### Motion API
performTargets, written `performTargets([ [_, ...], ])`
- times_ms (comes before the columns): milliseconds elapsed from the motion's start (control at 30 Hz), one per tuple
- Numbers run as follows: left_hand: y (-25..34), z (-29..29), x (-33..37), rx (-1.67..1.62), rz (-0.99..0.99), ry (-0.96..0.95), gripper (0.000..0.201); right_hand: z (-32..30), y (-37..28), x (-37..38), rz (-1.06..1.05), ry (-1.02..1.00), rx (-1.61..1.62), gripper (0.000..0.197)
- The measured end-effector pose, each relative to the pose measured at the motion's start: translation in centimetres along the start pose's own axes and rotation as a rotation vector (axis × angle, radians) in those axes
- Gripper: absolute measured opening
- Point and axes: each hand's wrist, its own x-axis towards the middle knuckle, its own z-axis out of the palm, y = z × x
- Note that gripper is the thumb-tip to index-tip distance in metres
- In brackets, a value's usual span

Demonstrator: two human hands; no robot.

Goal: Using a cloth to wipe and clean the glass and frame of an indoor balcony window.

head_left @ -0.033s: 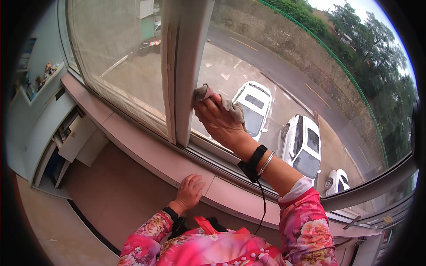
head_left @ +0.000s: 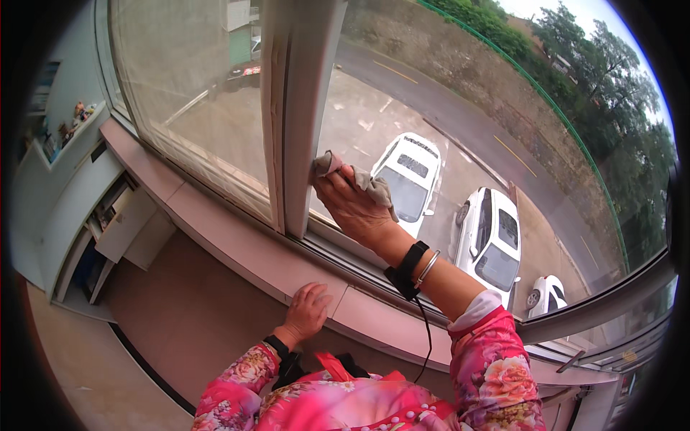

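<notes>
A grey-beige cloth is bunched in my right hand, whose fingers press it against the inner edge of the upright window frame. The forearm stretches across the lower part of the window, in front of the glass. My left hand rests on the front edge of the pinkish windowsill, fingers loosely extended and holding nothing. Black bands circle both wrists, and a silver bangle sits on the right one.
A sliding pane with a screen stands left of the upright. White cars are parked far below outside. To the left are a shelf with small figurines and an open low cabinet. A thin black cable hangs from my right wrist.
My right hand has slid a short way down the upright frame with the cloth. The left hand stays on the sill.
</notes>
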Motion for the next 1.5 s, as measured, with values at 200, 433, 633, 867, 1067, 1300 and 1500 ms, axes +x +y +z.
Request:
performTargets([
  [200, 0.8, 0.1, -0.3, 0.042, -0.017, 0.006, 0.03, 2.5, -5.6, -8.6, 0.029, -0.364, 0.371, 0.048],
  [433, 0.6, 0.7, 0.7, 0.059, -0.011, -0.019, 0.029, -0.9, -1.0, -16.9, -0.134, -0.378, 0.261, 0.044],
  [633, -1.9, 0.1, -0.9, 0.053, -0.005, -0.06, 0.029, -9.4, 4.5, -25.8, 0.005, -0.37, 0.123, 0.051],
  [867, -1.8, 0.6, -0.2, 0.059, 0.033, -0.102, 0.034, -22.8, 12.1, -38.4, 0.475, -0.493, -0.204, 0.048],
  [1067, -1.8, 0.5, -0.2, 0.072, 0.004, -0.12, 0.039, -27.0, 19.0, -39.0, 0.75, -0.129, -0.411, 0.051],
  [1300, -1.1, 0.3, -0.3, 0.127, -0.028, -0.07, 0.04, -19.9, 14.3, -27.4, 0.716, 0.007, -0.343, 0.041],
  [1500, -1.0, 0.1, -0.6, 0.112, -0.006, -0.064, 0.041, -13.5, 8.4, -16.9, 0.576, -0.029, -0.145, 0.042],
])
